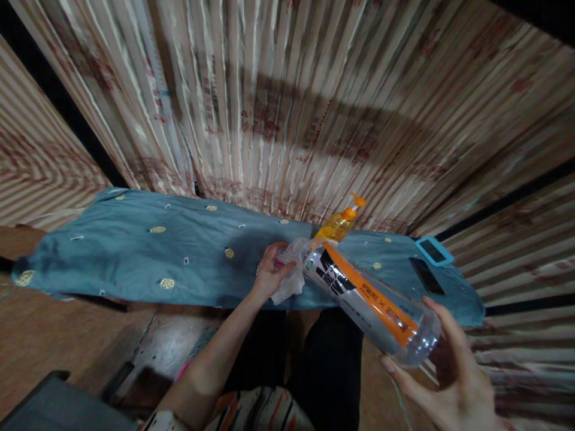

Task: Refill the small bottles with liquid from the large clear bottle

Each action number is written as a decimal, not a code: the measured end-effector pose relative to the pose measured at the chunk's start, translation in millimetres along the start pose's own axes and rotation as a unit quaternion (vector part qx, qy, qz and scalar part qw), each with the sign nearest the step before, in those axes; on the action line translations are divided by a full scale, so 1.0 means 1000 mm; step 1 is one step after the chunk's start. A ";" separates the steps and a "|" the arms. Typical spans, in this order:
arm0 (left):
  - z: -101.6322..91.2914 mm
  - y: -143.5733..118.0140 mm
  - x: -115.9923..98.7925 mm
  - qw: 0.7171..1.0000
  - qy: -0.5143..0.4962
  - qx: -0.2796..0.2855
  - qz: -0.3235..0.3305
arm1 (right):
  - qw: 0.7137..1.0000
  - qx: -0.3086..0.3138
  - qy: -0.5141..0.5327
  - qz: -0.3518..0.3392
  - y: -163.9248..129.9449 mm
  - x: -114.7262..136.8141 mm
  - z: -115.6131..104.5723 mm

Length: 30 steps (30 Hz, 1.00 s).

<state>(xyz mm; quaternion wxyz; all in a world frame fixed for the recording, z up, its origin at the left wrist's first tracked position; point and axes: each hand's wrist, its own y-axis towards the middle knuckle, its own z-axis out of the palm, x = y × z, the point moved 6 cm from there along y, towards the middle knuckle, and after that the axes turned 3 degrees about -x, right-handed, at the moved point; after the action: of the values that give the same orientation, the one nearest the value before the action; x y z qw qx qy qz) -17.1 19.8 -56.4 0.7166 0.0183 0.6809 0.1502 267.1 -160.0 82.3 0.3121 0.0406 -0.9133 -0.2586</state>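
A large clear plastic bottle (363,302) with an orange and silver label is held at a slant over the front edge of the cloth-covered table. Its neck points up and left, its base down and right. My right hand (453,371) grips the base between thumb and fingers. At the other end, my left hand (274,272) is closed round a crumpled white tissue (290,287) against the bottle's neck. Whether those fingers also grip the neck or a cap is hidden. Just behind the neck is a pump bottle (336,226) of yellow liquid with an orange pump top.
A teal cloth (135,257) with pineapple prints covers the long narrow table. At its right end lie a dark phone (426,275) and a blue-framed object (434,251). Patterned curtains (278,108) hang behind. A dark chair or stool (67,404) stands at lower left.
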 end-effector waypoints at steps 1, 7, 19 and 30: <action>0.000 0.000 0.000 1.000 0.000 0.001 0.001 | 1.000 0.002 0.000 -0.002 0.000 -0.001 0.000; 0.001 0.000 0.002 1.000 -0.006 -0.001 0.007 | 1.000 -0.003 -0.002 -0.004 0.002 0.004 -0.001; 0.001 -0.001 0.005 1.000 -0.007 -0.006 0.004 | 1.000 0.011 0.005 -0.007 0.000 0.002 -0.002; 0.001 0.000 0.003 1.000 -0.010 -0.002 0.001 | 1.000 0.005 0.001 0.000 0.001 0.003 -0.001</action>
<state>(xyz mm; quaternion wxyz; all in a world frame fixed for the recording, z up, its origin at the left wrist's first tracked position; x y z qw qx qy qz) -16.3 20.3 -59.2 0.7236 0.0187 0.6729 0.1522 265.3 -160.1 84.9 0.3130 0.0423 -0.9141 -0.2541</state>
